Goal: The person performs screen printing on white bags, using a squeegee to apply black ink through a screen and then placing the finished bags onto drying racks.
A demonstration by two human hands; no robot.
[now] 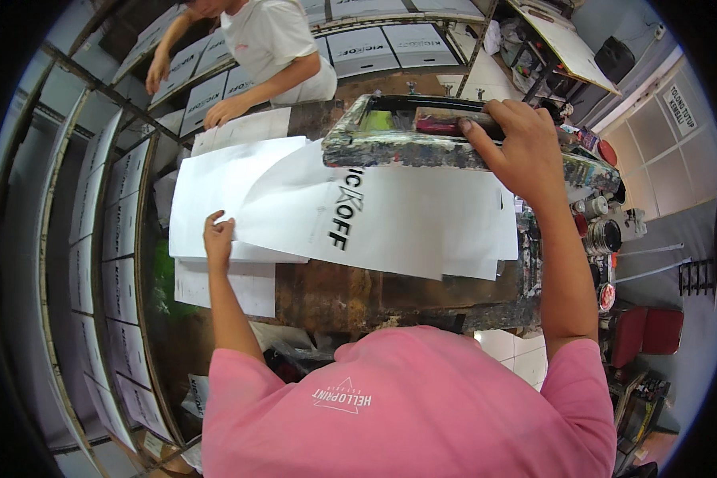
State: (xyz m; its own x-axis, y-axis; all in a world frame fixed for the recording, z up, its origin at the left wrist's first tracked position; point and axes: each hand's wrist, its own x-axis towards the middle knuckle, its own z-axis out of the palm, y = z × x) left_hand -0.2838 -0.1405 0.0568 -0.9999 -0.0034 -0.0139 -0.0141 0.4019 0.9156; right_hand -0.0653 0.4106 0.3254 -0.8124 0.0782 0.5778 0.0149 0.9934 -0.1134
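A white paper sheet with black lettering (406, 227) bows upward over the table, its left edge at my left hand (219, 239). My left thumb and fingers are closed on that edge. Under it lies a stack of plain white sheets (203, 199). At the far side, a paint-crusted screen-printing frame (406, 153) stands tilted above the sheet's far end. My right hand (522, 147) grips a squeegee (438, 121) with a reddish, ink-stained face inside the frame. Whether those fingers also hold the frame is hidden. Green ink (377, 120) shows beside the squeegee.
Across the table a co-worker in a white shirt (271, 40) reaches toward the papers. Drying racks (139, 295) with printed sheets line the left and back. Ink tubs (605, 235) crowd the right side. A red chair (653, 331) stands at the lower right.
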